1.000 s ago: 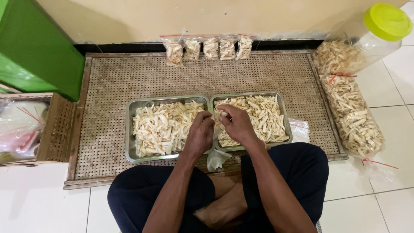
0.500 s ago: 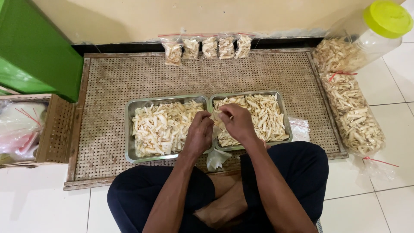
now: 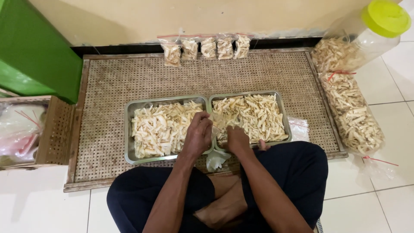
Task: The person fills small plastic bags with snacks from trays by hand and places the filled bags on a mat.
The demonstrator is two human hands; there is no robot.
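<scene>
Two metal trays sit side by side on a woven rattan mat (image 3: pixel 129 82): the left tray (image 3: pixel 128 142) and the right tray (image 3: pixel 281 103), both heaped with pale snack sticks. My left hand (image 3: pixel 197 137) holds a small clear plastic bag (image 3: pixel 217 122) at the seam between the trays. My right hand (image 3: pixel 238 139) rests on the sticks at the near edge of the right tray, fingers curled around some. More clear bags (image 3: pixel 216 159) lie under my wrists by my crossed legs.
Several small filled bags (image 3: pixel 208 47) line the mat's far edge by the wall. Big bags of sticks (image 3: pixel 353 116) and a clear jar with a lime lid (image 3: pixel 385 18) lie at right. A green stool (image 3: pixel 34 51) and a box of plastic (image 3: pixel 21 133) stand at left.
My right hand has dropped from above the right tray's middle to its near edge. The left hand stays at the seam with the bag.
</scene>
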